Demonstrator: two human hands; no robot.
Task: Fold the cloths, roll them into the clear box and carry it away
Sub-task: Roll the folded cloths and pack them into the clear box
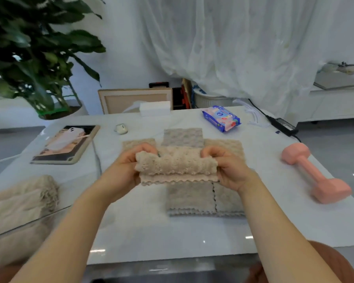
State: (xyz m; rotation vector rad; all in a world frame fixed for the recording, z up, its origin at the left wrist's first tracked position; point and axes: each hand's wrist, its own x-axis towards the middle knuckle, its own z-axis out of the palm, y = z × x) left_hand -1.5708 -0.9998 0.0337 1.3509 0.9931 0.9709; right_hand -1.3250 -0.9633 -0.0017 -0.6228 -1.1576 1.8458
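Both hands hold one beige cloth [176,166] just above the middle of the table [151,233]. The left hand [125,168] pinches its left end and the right hand [229,170] its right end, fingers curled over the top fold. It looks folded double, so the rolling seems about to start. More cloths [190,199], grey and beige, lie flat beneath it. The clear box [39,218] sits at the table's left edge with rolled cloths [29,193] inside. Next, I'd say, the held cloth wants rolling tight along its length, then carrying left into the box beside the others.
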